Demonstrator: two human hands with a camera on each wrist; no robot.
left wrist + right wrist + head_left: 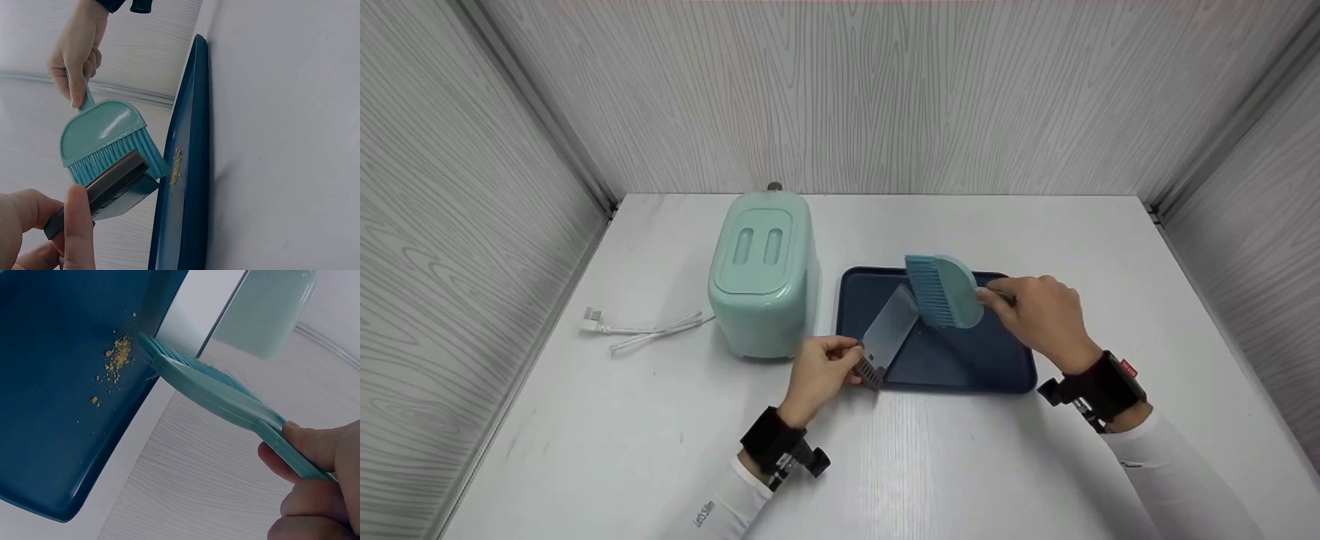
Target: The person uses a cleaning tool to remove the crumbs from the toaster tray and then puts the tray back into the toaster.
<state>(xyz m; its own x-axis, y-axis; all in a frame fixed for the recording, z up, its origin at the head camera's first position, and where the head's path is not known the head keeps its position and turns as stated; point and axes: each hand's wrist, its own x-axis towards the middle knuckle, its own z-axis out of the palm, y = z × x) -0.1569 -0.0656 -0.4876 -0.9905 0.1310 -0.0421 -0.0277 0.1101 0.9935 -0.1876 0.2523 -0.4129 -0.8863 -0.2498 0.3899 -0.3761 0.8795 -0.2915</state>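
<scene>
My left hand [821,375] pinches the dark slotted end of a crumb tray [894,322], a thin flat metal plate slanting over the left part of a dark blue serving tray [982,364]. A mint hand brush [962,292] with blue bristles is held by its handle in my right hand [1046,319]. Its bristles are right at the far end of the plate, over the serving tray. Yellowish crumbs [118,354] lie in a small pile on the blue surface, just beside the bristle tips in the right wrist view.
A mint toaster [757,300] with two slot marks on top stands left of the serving tray. Its white cord [652,330] lies bundled on the white table [607,420]. Pale wood-grain panels [870,97] enclose the back and sides.
</scene>
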